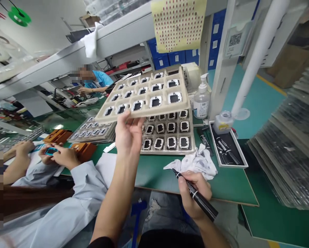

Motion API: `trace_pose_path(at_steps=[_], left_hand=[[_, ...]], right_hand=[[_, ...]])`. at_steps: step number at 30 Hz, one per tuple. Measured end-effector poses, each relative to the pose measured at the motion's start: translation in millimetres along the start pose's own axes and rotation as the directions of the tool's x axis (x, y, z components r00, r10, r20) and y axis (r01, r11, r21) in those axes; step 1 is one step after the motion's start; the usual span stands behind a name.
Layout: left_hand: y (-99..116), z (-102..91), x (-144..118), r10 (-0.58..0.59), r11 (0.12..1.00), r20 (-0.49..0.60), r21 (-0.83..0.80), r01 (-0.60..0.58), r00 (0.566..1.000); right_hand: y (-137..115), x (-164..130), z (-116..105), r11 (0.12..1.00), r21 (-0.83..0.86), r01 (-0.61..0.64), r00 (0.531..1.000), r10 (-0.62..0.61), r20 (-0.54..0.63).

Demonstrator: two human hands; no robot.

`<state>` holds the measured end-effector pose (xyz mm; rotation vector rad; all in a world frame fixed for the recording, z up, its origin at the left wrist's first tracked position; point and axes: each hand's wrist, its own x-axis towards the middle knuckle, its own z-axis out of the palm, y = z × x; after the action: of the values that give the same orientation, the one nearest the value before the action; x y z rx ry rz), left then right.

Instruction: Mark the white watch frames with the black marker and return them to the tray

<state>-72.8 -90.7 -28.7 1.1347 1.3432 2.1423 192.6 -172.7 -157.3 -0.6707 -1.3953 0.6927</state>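
Note:
My left hand [128,132] grips the near edge of a beige tray [185,101] and holds it up above the bench, tilted toward me. The tray carries several small black and silver parts [156,101] in its pockets. Beneath it a second filled tray [193,150] lies flat on the green mat [221,186]. My right hand [193,194] holds a black marker pen [198,198] near the mat's front edge, its tip just by a crumpled white cloth [196,162].
A pump bottle [201,100] and a small bottle [223,122] stand by a black tray of pens [228,150]. Stacked trays [286,151] fill the right side. A co-worker's hands [61,155] in a pale sleeve work at the left beside orange blocks [57,136] and another tray stack [92,132].

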Motion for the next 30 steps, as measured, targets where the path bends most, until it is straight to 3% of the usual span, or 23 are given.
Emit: trace_pose_path(at_steps=[3, 6, 10, 14, 16, 18, 19, 21, 24, 30], left_hand=[[-20, 38.9, 65, 0.023, 0.991, -0.064, -0.129, -0.031, 0.998], [-34, 79.2, 107, -0.139, 0.985, -0.08, -0.118, 0.129, 0.987], [-47, 99.3, 120, -0.439, 0.897, -0.027, 0.039, 0.439, 0.898], [-58, 93.5, 109, -0.539, 0.83, -0.005, 0.167, 0.533, 0.842], [-58, 89.4, 102, -0.444, 0.84, -0.024, 0.336, 0.426, 0.896], [-58, 86.9, 95, -0.174, 0.837, 0.011, 0.528, 0.142, 0.985], [-58, 86.7, 92, -0.021, 0.796, 0.081, 0.605, -0.032, 0.996], [-59, 88.8, 88, 0.174, 0.649, 0.275, 0.69, -0.321, 0.945], [-63, 97.0, 85, 0.16, 0.461, 0.464, 0.745, -0.482, 0.871], [-62, 103.1, 88, 0.114, 0.286, 0.506, 0.807, -0.516, 0.855]], right_hand=[[3, -2, 1, 1.0, -0.012, 0.002, 1.0, -0.002, 0.003], [5, -4, 1, 1.0, -0.024, 0.002, 1.0, -0.002, 0.007], [4, -3, 1, 0.999, -0.035, 0.014, 1.0, -0.014, 0.009], [1, 1, 0, 0.998, -0.052, 0.028, 0.999, -0.027, 0.021], [1, 1, 0, 0.998, -0.057, 0.029, 1.0, -0.029, 0.011], [2, 0, 0, 0.998, -0.056, 0.02, 1.0, -0.02, 0.0], [3, -1, -1, 0.998, -0.053, 0.012, 1.0, -0.012, 0.0], [5, -1, -1, 0.998, -0.061, 0.002, 1.0, -0.002, 0.005], [6, -1, -3, 0.996, -0.085, 0.009, 1.0, -0.008, 0.009], [16, -5, -7, 0.994, -0.111, -0.023, 1.0, 0.022, -0.009]])
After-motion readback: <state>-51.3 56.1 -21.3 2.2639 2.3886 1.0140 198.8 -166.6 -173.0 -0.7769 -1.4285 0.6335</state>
